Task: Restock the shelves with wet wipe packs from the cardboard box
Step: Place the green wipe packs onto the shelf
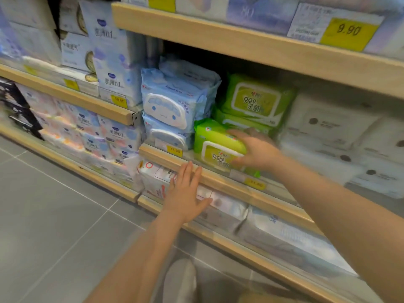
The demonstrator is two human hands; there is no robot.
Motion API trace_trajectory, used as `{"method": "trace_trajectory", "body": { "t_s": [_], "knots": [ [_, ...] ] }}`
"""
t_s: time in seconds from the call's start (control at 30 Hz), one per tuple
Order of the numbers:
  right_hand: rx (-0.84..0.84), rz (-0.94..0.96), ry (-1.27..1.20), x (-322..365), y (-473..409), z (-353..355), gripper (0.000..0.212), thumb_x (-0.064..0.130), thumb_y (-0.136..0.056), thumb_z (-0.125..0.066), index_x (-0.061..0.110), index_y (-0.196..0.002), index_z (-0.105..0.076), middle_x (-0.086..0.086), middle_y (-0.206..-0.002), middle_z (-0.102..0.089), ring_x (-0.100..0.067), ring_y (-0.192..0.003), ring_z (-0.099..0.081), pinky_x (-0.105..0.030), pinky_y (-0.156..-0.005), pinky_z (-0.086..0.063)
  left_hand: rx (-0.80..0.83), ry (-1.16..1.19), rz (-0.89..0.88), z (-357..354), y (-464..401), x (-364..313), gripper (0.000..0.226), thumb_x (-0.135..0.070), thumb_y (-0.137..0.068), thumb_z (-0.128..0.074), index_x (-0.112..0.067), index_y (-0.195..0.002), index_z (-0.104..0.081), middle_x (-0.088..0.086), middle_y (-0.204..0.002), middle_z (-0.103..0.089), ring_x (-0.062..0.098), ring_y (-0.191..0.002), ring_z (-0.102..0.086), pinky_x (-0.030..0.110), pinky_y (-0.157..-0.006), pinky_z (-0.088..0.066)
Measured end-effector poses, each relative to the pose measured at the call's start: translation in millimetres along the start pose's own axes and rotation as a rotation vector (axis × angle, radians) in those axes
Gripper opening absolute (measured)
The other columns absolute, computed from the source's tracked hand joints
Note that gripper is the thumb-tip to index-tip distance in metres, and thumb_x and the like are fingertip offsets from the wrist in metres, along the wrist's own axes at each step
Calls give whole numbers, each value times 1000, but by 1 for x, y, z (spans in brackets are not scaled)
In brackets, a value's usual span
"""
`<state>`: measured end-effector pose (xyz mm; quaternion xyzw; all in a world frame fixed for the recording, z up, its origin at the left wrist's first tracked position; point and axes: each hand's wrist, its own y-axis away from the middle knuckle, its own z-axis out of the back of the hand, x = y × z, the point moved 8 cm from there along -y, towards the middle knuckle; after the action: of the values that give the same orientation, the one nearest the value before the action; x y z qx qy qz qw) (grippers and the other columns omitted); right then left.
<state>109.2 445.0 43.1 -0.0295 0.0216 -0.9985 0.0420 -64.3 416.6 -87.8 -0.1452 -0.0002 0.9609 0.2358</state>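
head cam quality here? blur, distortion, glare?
Head view: motion blur smears the right hand on the green wipe pack and the white packs at right; wide-angle bends the shelf edge; left hand fairly sharp; lighting even, no hard glare.

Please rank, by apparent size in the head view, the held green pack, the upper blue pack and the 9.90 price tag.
1. Upper blue pack
2. Green pack, partly hidden by the right hand; close to the first, so unsure
3. 9.90 price tag, smallest

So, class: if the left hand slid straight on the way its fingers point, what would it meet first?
The left hand points up at the wooden shelf edge; its fingertips seem already there. Beyond lies the green wipe pack, though depth is unclear.
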Motion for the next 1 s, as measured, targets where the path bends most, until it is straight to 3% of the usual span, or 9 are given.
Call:
{"method": "trace_trajectory", "body": {
  "t_s": [0.1,0.33,0.43,0.53,0.67,0.73,1.0],
  "knots": [
    [24,20,-32,3,-6,0,90,53,-70,-72,43,-144,-22,-11,-141,-40,-34,-124,-42,-39,-101,-39,-2,32,6,-2,-3,-1,104,-80,-68,-13,-21,-150,9,4,-157,21,18,-142,25,46,-118,-7],
    [25,35,70,6,0,-4,86,59,-78,-61,41,-147,-14,-12,-150,-29,-34,-131,-35,-42,-104,-34,27,115,18,1,1,-8,129,-98,-46,3,-21,-149,15,1,-154,29,15,-137,34,41,-115,-5],
    [59,23,143,9,5,-2,86,63,-82,-53,38,-149,-6,-14,-152,-22,-34,-136,-27,-44,-108,-26,95,31,48,6,3,-12,124,-94,-57,-20,-18,-148,18,4,-154,29,19,-139,31,42,-116,-15],
    [135,18,144,13,12,9,83,66,-83,-49,38,-149,-7,-11,-156,-16,-30,-142,-14,-45,-113,-17,218,-59,67,19,2,-20,106,-74,-79,-42,-17,-149,14,9,-156,20,25,-143,20,45,-115,-16],
    [78,111,198,23,52,42,72,58,-88,-49,32,-148,-21,-7,-155,-20,-28,-142,-16,-45,-113,-21,235,-101,-6,47,13,-48,85,-56,-91,-43,-16,-151,3,11,-156,-16,29,-142,-19,45,-109,-29],
    [68,163,252,26,86,52,67,53,-90,-49,27,-147,-26,-8,-153,-24,-27,-141,-17,-44,-112,-22,225,-106,-53,55,30,-67,80,-53,-93,-41,-17,-151,1,13,-152,-26,30,-137,-29,44,-105,-34],
    [113,107,122,2,272,31,62,47,-91,-51,24,-145,-32,-7,-149,-29,-26,-138,-24,-40,-111,-27,217,268,-153,35,138,-163,76,-51,-93,-43,-22,-151,-5,7,-152,-30,26,-134,-38,42,-104,-38]
  ]
}}
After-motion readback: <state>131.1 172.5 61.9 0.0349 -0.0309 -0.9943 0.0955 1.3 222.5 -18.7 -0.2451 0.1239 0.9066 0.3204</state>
